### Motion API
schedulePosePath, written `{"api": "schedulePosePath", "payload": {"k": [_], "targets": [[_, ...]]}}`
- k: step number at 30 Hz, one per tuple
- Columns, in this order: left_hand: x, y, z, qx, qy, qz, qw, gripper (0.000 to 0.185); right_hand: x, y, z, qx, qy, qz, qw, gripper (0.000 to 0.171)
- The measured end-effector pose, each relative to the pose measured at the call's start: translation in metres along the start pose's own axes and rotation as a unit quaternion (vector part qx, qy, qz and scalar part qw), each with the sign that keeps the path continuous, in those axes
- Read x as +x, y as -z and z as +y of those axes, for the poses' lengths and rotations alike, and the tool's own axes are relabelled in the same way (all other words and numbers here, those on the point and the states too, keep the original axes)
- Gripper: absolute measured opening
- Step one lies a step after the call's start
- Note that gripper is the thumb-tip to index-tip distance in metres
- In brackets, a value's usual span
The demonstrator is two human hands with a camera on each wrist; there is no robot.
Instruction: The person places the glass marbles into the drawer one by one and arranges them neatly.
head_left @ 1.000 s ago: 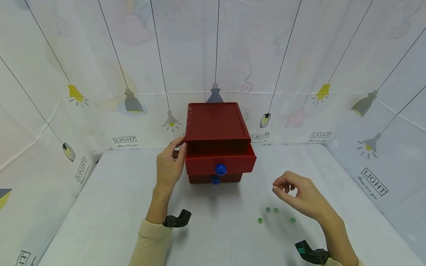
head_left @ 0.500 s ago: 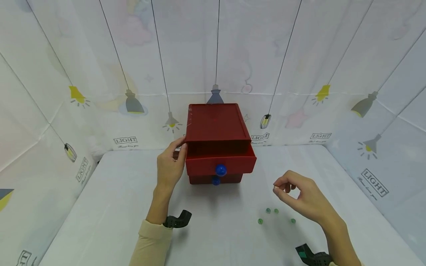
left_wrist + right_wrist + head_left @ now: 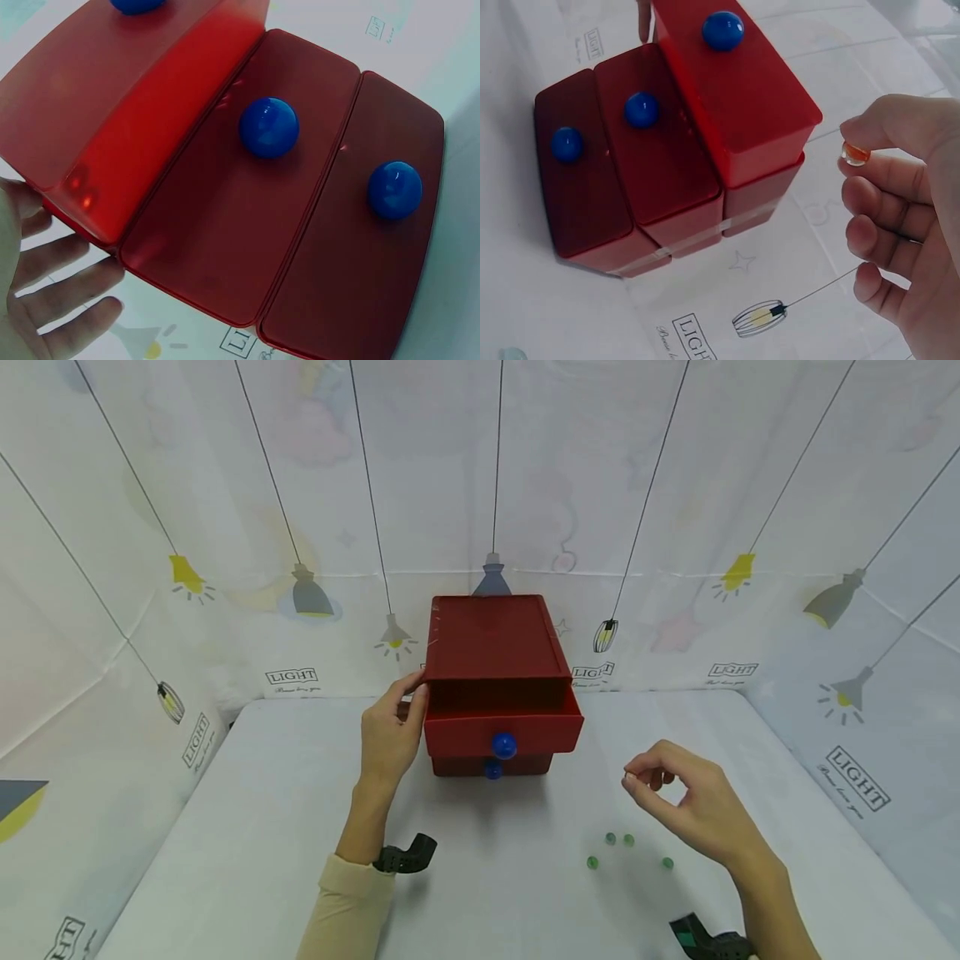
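1. The right hand [image 3: 693, 806] pinches an orange marble [image 3: 854, 154] between thumb and forefinger, above the bench [image 3: 262, 827].
2. The left hand [image 3: 390, 739], fingers straight, rests against the red drawer box [image 3: 495, 652], its top drawer [image 3: 502, 733] pulled out.
3. Four green marbles [image 3: 628, 841] lie on the bench near the right hand.

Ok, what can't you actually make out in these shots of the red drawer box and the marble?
- Open top drawer: its inside, head view, shadowed under the box top.
- Marble: hidden by the right hand in the head view.
- Green marbles: too small for detail.
- Left hand: cut off by the left wrist frame edge.
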State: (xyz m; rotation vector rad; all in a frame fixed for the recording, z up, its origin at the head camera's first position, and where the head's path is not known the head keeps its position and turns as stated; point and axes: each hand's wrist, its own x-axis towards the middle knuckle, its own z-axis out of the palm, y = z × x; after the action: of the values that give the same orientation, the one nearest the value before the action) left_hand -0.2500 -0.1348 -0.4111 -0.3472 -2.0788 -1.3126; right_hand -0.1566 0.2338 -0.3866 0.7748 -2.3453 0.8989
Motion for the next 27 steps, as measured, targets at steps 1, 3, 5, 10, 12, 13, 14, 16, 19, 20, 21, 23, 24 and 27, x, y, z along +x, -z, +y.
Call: {"api": "schedulePosePath", "payload": {"k": [1,3,5,10,12,13,14,16,19,20,21,23,24,27], "targets": [[0.000,0.000,0.000,0.001,0.000,0.000,1.0000,0.034,0.002,0.000,0.000,-0.001,0.003,0.008,1.000,0.035],[0.001,0.000,-0.001,0.003,0.002,0.000,1.0000,0.034,0.006,-0.001,-0.002,0.002,0.010,0.024,1.000,0.035],[0.001,0.000,-0.002,0.005,0.002,0.000,1.0000,0.034,0.011,-0.001,-0.004,0.004,0.013,0.041,0.999,0.034],[0.001,0.000,-0.001,0.004,-0.002,0.001,1.0000,0.035,0.025,-0.003,-0.010,0.004,0.013,0.090,0.996,0.027],[0.001,0.000,-0.002,0.005,-0.004,0.002,1.0000,0.035,0.031,-0.004,-0.012,-0.002,0.012,0.100,0.995,0.026],[0.001,0.000,-0.002,0.005,-0.004,0.002,1.0000,0.035,0.033,-0.005,-0.013,-0.003,0.012,0.102,0.995,0.025],[0.000,0.000,-0.002,0.005,-0.004,0.002,1.0000,0.034,0.036,-0.006,-0.014,-0.002,0.013,0.103,0.995,0.024],[0.000,0.000,-0.003,0.005,-0.001,0.000,1.0000,0.034,0.042,-0.007,-0.016,0.006,0.010,0.099,0.995,0.022],[0.000,0.000,-0.002,0.002,0.002,-0.003,1.0000,0.035,0.049,-0.010,-0.018,0.012,0.006,0.096,0.995,0.021],[0.000,0.000,-0.002,0.001,0.003,-0.003,1.0000,0.035,0.051,-0.011,-0.019,0.013,0.004,0.095,0.995,0.021],[0.000,0.000,-0.002,0.001,0.004,-0.004,1.0000,0.035,0.053,-0.013,-0.020,0.014,0.002,0.093,0.996,0.021],[0.000,0.000,-0.002,0.001,0.005,-0.005,1.0000,0.035,0.056,-0.016,-0.022,0.013,0.003,0.090,0.996,0.022],[0.000,0.000,-0.002,0.002,0.005,-0.005,1.0000,0.035,0.056,-0.018,-0.023,0.013,0.004,0.088,0.996,0.023],[0.000,0.000,-0.002,0.002,0.005,-0.006,1.0000,0.035,0.057,-0.025,-0.024,0.021,0.000,0.086,0.996,0.023]]}}
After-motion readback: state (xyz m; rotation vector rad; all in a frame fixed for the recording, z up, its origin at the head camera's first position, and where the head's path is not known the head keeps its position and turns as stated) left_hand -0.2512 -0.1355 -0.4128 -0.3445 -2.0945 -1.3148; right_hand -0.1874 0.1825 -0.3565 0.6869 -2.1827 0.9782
